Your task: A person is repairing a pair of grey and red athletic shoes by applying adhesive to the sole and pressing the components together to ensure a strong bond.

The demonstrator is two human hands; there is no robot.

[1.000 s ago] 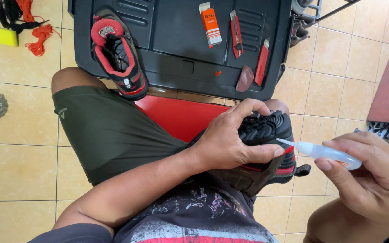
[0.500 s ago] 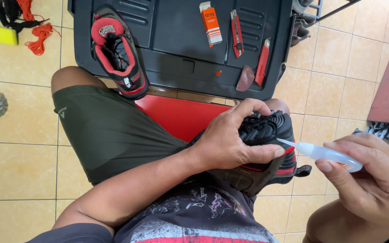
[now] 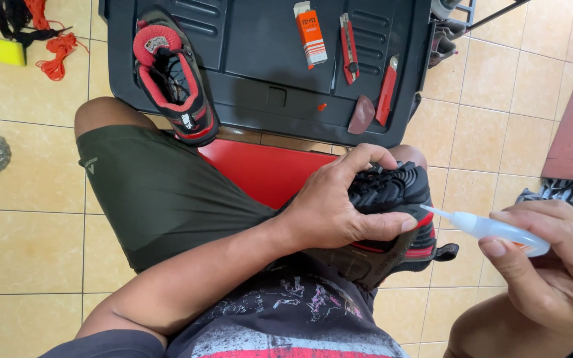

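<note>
My left hand (image 3: 339, 202) grips a black and red shoe (image 3: 399, 219), sole up, over my lap. The thumb presses along the edge of the sole. My right hand (image 3: 552, 272) holds a small clear glue bottle (image 3: 499, 230) with its thin nozzle pointing at the shoe's sole edge, close to my left thumb. The matching black and red shoe (image 3: 174, 73) lies on a black plastic tray (image 3: 266, 93) in front of my knees.
On the tray lie an orange box (image 3: 311, 33), two red utility knives (image 3: 349, 48) (image 3: 386, 89) and a brown sanding piece (image 3: 361, 114). A red stool (image 3: 260, 169) shows between my legs. Orange cord (image 3: 54, 46) and a yellow sponge (image 3: 1, 51) lie on the tiled floor at left.
</note>
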